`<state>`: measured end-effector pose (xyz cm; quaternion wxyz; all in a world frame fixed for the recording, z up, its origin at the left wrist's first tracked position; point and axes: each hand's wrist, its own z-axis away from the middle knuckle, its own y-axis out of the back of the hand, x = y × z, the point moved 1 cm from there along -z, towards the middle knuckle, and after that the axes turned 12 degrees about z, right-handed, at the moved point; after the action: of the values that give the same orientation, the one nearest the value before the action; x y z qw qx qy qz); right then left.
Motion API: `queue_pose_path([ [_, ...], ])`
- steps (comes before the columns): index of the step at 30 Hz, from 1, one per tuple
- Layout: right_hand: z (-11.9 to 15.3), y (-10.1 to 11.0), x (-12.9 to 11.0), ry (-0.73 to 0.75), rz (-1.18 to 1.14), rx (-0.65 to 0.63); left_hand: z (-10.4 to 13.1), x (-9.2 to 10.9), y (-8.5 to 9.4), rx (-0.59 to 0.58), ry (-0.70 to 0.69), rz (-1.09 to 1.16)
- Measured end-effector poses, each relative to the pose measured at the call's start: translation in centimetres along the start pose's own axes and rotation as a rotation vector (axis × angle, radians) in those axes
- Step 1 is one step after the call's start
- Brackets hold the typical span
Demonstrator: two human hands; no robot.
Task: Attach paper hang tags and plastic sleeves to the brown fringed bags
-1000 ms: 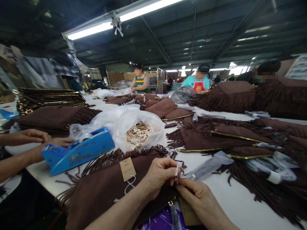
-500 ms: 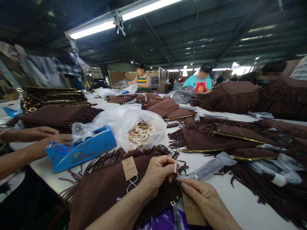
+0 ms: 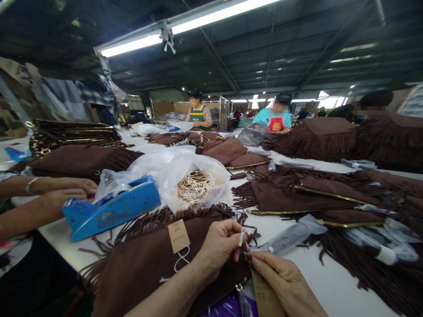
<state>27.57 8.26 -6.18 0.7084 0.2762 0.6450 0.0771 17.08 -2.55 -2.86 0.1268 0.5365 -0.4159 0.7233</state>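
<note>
A dark brown fringed bag (image 3: 142, 268) lies flat in front of me. My left hand (image 3: 220, 244) pinches a white string (image 3: 243, 236) above the bag's right corner. Close beside it, my right hand (image 3: 277, 268) pinches near the string's lower end, where a brown paper tag (image 3: 266, 297) hangs beneath the fingers. The exact hold of the right fingertips is partly hidden. Another tan tag (image 3: 179, 236) with a looped white string rests on the bag. Past my hands lies a plastic-wrapped strap (image 3: 291, 235).
Left of centre stands a blue tape dispenser (image 3: 115, 209), with a co-worker's hands (image 3: 77, 189) beside it. A white plastic bag (image 3: 220, 176) holds many stringed tags. Brown bags (image 3: 307, 193) with gold zips cover the right side; more are stacked (image 3: 76, 136) at the left.
My hands stay near the bag's corner, with more white string showing between the fingers. The co-worker's hands at the left have shifted beside the tape dispenser.
</note>
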Motion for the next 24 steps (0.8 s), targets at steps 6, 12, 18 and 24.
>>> queue_pose_path([
  [6, -0.01, -0.16, 0.22, 0.011, 0.002, -0.017, -0.02, -0.12, -0.13, 0.007, 0.033, 0.087],
  [12, 0.16, 0.02, 0.06, 0.005, 0.034, 0.001, -0.13, -0.24, -0.24, 0.024, 0.002, 0.001],
  [18, 0.24, 0.13, -0.32, -0.02, 0.004, 0.026, -0.27, -0.5, -0.05, -0.014, -0.049, -0.057],
  [24, 0.21, 0.03, -0.04, -0.027, 0.008, -0.017, -0.29, -0.89, -0.14, -0.055, -0.061, -0.033],
])
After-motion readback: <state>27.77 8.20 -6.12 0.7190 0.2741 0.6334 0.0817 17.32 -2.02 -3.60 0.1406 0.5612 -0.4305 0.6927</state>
